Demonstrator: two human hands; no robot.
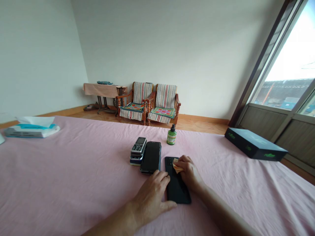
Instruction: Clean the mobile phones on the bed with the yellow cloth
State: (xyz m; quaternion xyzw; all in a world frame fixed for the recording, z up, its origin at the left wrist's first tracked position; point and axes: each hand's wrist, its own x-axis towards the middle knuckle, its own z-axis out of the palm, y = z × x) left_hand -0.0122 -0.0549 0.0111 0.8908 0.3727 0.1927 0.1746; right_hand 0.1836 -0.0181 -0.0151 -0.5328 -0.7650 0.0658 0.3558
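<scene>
Plainly, from my distant seat, I see two bare hands at work over a black phone (178,190) on a pink cloth (73,177). The phone lies flat between the hands, back side up, its long axis running away from the wearer. Its camera end (169,161) points forward, leaning a little left; the plain end is nearer, beside my left thumb. My left hand (154,196) is loosely open, thumb spread wide, gripping nothing, its fingertips at the phone's left edge. My right hand (188,172) is closed, pinching a folded yellow wipe (177,166) against the phone near the camera end. Just beyond the left hand's fingers lies a dark smartphone (151,155), with a silver keypad phone (139,146) atop a stack to its left. Farther ahead, between both hands, a green spray bottle (171,136) stands upright. Well right of the right hand sits a black box (257,144).
</scene>
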